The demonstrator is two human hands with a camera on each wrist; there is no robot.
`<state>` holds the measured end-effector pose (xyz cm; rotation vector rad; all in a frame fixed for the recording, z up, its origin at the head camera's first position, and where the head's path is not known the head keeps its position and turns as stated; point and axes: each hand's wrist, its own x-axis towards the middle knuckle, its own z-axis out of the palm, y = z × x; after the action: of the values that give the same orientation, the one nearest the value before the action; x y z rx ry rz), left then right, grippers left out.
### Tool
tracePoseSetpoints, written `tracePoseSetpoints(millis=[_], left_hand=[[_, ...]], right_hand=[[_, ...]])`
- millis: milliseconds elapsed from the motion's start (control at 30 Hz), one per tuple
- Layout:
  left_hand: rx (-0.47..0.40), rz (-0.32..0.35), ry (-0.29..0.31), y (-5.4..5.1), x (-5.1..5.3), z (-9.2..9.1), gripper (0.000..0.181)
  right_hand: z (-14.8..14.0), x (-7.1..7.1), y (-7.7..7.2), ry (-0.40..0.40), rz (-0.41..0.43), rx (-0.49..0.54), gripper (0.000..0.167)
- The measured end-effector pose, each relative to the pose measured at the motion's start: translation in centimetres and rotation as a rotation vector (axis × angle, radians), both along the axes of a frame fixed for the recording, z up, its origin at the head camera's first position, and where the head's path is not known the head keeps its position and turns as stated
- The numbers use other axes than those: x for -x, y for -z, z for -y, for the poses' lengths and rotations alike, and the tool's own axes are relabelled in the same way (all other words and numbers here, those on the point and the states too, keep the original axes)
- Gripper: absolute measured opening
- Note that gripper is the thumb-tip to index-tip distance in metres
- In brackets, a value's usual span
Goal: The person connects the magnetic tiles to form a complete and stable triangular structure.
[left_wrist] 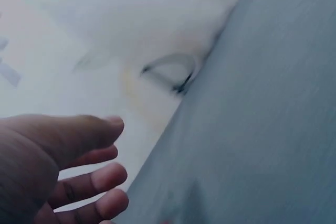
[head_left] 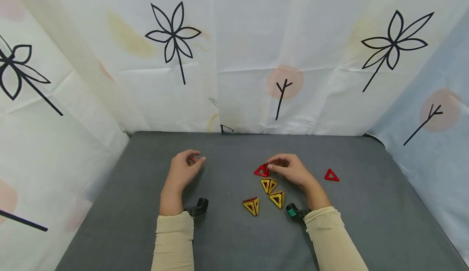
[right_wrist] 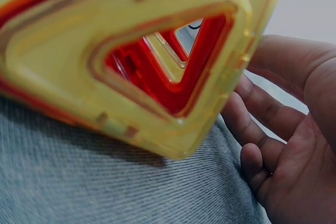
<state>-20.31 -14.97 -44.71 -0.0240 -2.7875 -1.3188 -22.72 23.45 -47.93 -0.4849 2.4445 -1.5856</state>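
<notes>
At the far middle of the table, my right hand (head_left: 289, 169) pinches the right side of a red triangular magnetic tile piece (head_left: 260, 171) between thumb and index finger. In the right wrist view the fingertips are partly hidden behind a large yellow triangular tile (right_wrist: 52, 59) close to the camera. Just below the red piece sit two yellow-and-red tile pyramids, one (head_left: 265, 186) touching or nearly touching the other (head_left: 277, 199). My left hand (head_left: 183, 169) hovers over the table at left, fingers loosely bent and holding nothing.
Nearer the front, another yellow-and-red tile pyramid (head_left: 251, 206) stands apart. A single red triangular tile (head_left: 331, 175) lies to the right. White patterned cloth (head_left: 242, 38) rises behind the grey table (head_left: 223, 238) and along both sides.
</notes>
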Motion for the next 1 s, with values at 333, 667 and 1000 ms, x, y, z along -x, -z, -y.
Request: tracePoseSetpoints(millis=[333, 667, 1000], left_hand=[[0.054, 0.218, -0.211, 0.7, -2.1, 7.4, 0.059], [0.081, 0.229, -0.157, 1.0, -1.3, 6.3, 0.049], [0.073, 0.214, -0.172, 1.8, -1.3, 6.2, 0.032]], right_hand=[[-0.2, 0.1, -0.4, 0.004, 0.004, -0.032, 0.023], [-0.3, 0.0, -0.4, 0.007, 0.009, -0.015, 0.024], [0.0, -0.1, 0.1, 0.009, 0.021, -0.010, 0.024]])
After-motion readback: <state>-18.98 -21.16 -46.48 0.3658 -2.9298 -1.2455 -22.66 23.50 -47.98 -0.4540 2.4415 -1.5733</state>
